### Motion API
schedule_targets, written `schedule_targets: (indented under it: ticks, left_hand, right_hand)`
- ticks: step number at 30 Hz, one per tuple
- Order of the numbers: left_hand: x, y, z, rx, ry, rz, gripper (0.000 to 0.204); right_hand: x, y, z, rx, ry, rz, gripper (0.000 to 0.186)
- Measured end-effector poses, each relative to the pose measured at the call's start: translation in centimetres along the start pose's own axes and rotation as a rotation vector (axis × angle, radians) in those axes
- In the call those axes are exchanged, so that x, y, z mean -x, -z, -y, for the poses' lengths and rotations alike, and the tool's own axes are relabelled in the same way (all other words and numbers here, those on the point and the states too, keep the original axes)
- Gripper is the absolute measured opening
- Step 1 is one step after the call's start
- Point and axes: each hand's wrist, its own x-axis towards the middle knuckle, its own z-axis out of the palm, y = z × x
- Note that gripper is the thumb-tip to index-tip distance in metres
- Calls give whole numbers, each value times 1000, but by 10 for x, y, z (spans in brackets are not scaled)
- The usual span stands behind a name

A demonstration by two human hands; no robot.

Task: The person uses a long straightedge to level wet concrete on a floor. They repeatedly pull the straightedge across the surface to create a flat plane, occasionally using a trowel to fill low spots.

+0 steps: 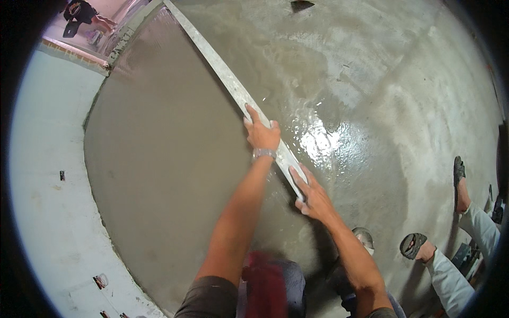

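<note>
A long, pale straightedge [214, 63] lies slantwise over the wet grey mortar [164, 138], running from the far wall corner down toward me. My left hand [262, 132], with a band round the wrist, is closed over its middle stretch. Closer to me, my right hand [314, 195] grips the near end, fingers along the top and thumb at the edge. Left of the bar the mortar looks smooth and even. To its right, the surface is wetter and shiny, with puddled water [323, 140] reflecting light.
A white wall [47, 138] with small box cut-outs borders the left side. Beyond a ledge [121, 45] at the far left, a person [79, 11] bends over. At right stands another person in sandals [413, 246] and light trousers. A dark wedge-shaped piece [302, 6] lies far off.
</note>
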Motion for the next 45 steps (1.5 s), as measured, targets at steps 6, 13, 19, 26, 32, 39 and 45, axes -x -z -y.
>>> schedule_targets:
  ticks: [6, 13, 19, 26, 32, 39, 45]
  left_hand:
    - [5, 6, -12, -58, 43, 42, 96]
    - [0, 5, -21, -155, 140, 116, 94]
    - [-5, -2, -1, -293, 95, 62, 90]
    - [-14, 3, -14, -342, 186, 161, 89]
    - [-13, 12, -4, -291, 96, 115, 89]
    - [-22, 23, -13, -245, 124, 171, 81]
    - [-9, 12, 0, -273, 95, 69, 85]
  right_hand:
    - [2, 5, 1, 19, -18, 46, 96]
    - [-4, 27, 15, 151, -31, 222, 97]
    - [-36, 129, 19, 67, -179, 224, 89]
    - [-137, 297, -36, 431, -305, 142, 90]
    - [-293, 370, -22, 687, -180, 223, 92]
    - [-445, 355, 9, 709, 28, 520, 89]
    - [-527, 386, 29, 790, 115, 597, 86]
